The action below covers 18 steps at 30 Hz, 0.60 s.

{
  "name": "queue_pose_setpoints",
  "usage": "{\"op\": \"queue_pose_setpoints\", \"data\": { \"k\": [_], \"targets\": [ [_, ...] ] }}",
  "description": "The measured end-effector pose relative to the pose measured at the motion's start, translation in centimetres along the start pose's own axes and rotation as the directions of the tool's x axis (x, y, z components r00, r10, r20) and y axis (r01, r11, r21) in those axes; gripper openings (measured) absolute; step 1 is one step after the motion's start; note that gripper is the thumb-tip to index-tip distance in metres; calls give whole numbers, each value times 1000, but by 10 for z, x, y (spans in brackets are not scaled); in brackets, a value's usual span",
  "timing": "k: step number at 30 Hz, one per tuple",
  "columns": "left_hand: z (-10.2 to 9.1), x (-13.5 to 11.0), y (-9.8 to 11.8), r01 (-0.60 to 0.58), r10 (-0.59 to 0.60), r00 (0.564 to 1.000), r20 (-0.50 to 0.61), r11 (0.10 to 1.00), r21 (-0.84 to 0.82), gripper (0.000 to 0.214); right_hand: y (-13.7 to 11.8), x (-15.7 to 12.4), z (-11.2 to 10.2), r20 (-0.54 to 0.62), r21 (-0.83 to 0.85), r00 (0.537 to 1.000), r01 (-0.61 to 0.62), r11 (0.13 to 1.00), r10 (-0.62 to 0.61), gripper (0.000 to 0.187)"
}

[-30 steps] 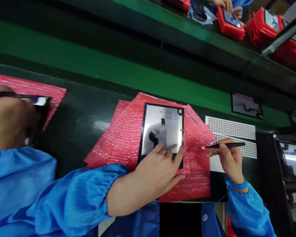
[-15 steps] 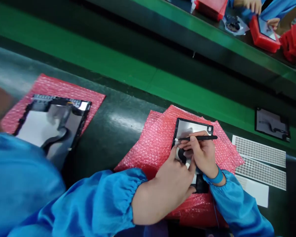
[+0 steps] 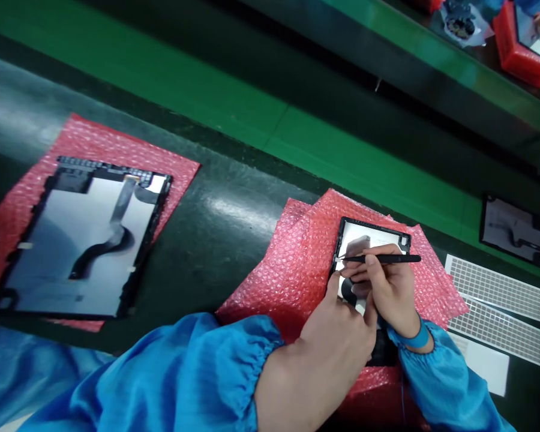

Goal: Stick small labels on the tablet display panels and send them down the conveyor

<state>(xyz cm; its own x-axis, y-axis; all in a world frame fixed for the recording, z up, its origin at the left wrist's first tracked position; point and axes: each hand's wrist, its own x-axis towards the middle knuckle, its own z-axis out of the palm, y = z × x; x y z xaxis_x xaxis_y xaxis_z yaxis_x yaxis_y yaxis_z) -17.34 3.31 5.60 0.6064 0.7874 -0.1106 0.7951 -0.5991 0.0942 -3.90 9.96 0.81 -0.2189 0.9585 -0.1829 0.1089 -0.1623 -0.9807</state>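
Pinching black tweezers (image 3: 398,258), the right hand (image 3: 390,291) turns its grip leftward in the head view, laying them across the long axis of the screen panel (image 3: 374,230), tips at its left rim. That panel lies beneath both hands on pink bubble wrap (image 3: 292,258), by the near edge of the bench (image 3: 193,234). The left hand (image 3: 328,351), fingers spread, rests on it, forefinger nearest the tips. Gridded white sheets (image 3: 497,283) lie rightward; on the upper shelf (image 3: 414,42), clear wrapping (image 3: 480,29) carries dark parts (image 3: 459,27).

Glossy blue sleeves (image 3: 193,372), gathered cuffs (image 3: 266,337), blue band (image 3: 419,336) around the wrist; bare right hand (image 3: 391,291)
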Motion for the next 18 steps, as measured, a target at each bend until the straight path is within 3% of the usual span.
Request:
{"op": "queue_pose_setpoints", "data": {
  "k": [10,18],
  "targets": [
    [8,6,-6,-8,9,1000,8,994,-105,48,-1,1,2,-6,12,1000,-9,1000,9,26],
    [5,12,-26,-39,61,995,83,969,-243,74,2,1,0,21,3,1000,-10,1000,10,24]
  ]
}}
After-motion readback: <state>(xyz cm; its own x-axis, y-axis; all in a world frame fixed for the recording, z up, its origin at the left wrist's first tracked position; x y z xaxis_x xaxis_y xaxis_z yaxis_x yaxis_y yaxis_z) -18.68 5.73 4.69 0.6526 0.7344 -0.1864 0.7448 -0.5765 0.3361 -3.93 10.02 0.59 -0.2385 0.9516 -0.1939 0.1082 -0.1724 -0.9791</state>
